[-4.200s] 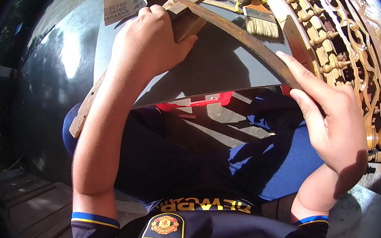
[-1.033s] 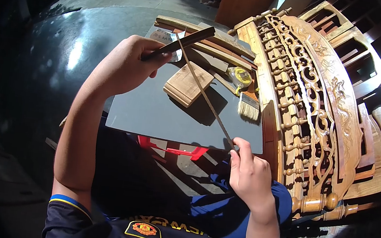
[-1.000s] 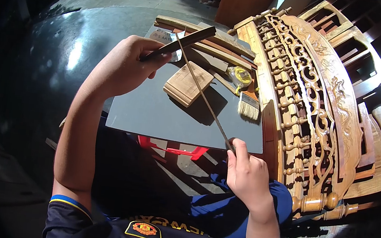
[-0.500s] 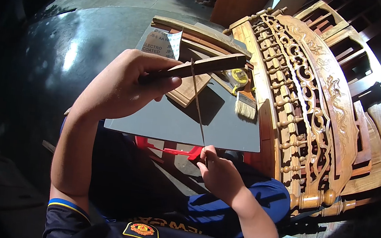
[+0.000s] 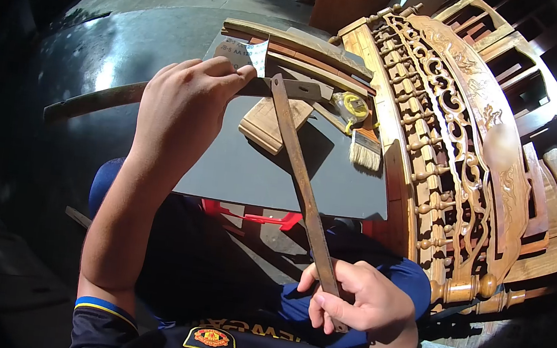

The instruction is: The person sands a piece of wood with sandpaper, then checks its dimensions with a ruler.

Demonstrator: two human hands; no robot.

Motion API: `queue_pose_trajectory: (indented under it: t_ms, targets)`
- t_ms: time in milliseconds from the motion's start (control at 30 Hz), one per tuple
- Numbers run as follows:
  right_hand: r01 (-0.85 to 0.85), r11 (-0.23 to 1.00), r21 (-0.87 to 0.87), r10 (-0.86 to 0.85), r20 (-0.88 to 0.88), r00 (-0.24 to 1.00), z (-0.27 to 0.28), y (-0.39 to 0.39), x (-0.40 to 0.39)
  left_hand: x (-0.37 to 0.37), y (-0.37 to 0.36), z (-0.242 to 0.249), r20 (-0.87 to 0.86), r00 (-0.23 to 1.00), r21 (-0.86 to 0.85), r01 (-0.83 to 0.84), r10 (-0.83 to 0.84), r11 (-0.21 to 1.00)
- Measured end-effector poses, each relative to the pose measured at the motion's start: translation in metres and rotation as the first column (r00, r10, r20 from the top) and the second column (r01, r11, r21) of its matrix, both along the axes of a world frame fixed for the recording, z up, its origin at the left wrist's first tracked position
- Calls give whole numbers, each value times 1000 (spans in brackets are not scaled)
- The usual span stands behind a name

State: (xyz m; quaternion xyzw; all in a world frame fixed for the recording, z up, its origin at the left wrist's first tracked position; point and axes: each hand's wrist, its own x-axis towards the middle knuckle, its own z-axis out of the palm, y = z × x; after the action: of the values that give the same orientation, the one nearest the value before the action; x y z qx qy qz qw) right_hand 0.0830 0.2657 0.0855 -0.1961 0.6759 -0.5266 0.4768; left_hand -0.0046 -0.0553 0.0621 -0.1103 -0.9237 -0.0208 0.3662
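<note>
My left hand [image 5: 188, 100] is closed over a long, dark wooden slat [image 5: 99, 102], which lies crosswise above the far part of the grey tabletop [image 5: 225, 168]. A hole shows near the slat's right end. Close to my lap, my right hand [image 5: 367, 302] grips the near end of a flat, rusty metal blade [image 5: 300, 173]. The blade slants away from me, its far end with a small hole overlapping the slat just right of my left fingers. Beneath it on the tabletop lies a moulded wooden block [image 5: 263, 126]. Printed sandpaper [image 5: 257, 56] stands behind my left hand.
Wooden strips [image 5: 305, 49] lie along the table's far side. A yellow tape measure [image 5: 352, 107] and a paint brush [image 5: 365, 154] are at its right. A carved wooden headboard-like panel [image 5: 484, 155] leans beyond. Red plastic [image 5: 260, 218] shows below the table edge.
The slat has turned from pointing away to lying crosswise. My right hand has moved down and right, drawing the blade nearer me, and the blade now shows its flat face.
</note>
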Motion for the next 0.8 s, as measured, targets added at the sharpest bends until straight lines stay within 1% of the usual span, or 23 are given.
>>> queue_pose_trajectory:
  t_ms: [33,100,167,200,233,267,367,400,467,500,533,567,600,633,667,700,733,767,800]
  targets:
    - [27,999,-47,-22,88,996,13,9,1,-1,0,0,-17,1000,-21,17,-17,1000]
    - [17,957,-290,43,200,979,11,39,-2,0,-1,3,-54,998,-65,39,-42,997]
    - [36,890,-455,149,364,920,20,61,-11,4,1,6,65,991,-58,122,-118,991]
    - [51,877,-479,141,356,924,22,68,-8,4,2,7,123,980,-50,163,-156,985]
    - [65,862,-502,133,349,928,23,75,-5,3,3,5,102,969,-47,231,-226,972]
    - [64,866,-496,125,338,933,26,83,3,2,5,5,88,962,-57,262,-257,963]
    - [-112,948,-298,143,83,986,35,89,1,-10,-1,4,-1,946,-37,323,-323,946]
    - [-121,977,-177,132,51,990,40,87,1,-16,-6,5,-39,940,-23,338,-339,941]
    - [-115,993,-41,115,-1,993,41,83,1,-23,-17,10,-67,945,-64,316,-320,946]
    - [-107,994,-26,107,-19,994,40,82,2,-22,-18,11,-70,949,-76,304,-309,950]
    - [-99,995,-10,98,-40,994,39,82,3,-21,-16,9,-119,954,-109,265,-277,958]
    - [-63,998,-26,62,-16,998,37,84,6,-20,-11,6,-171,953,-140,227,-249,964]
    - [-11,993,-115,18,65,998,37,93,6,-20,-8,4,-221,948,-171,195,-230,966]
    - [111,940,-323,-24,260,965,34,102,5,-20,-6,3,-279,927,-167,210,-251,963]
    - [191,857,-479,-7,359,933,27,111,3,-20,-4,1,-337,901,-163,229,-272,960]
    - [244,733,-635,62,419,906,19,119,-2,-19,-2,-1,-397,872,-155,243,-285,958]
    - [162,730,-664,66,305,950,20,117,-6,-20,-3,-3,-435,845,-145,276,-312,950]
    - [83,724,-684,64,187,980,21,115,-10,-21,-4,-4,-436,818,-168,336,-375,927]
    - [-89,778,-622,100,-18,995,24,120,-14,-23,-7,-4,-433,789,-194,391,-436,900]
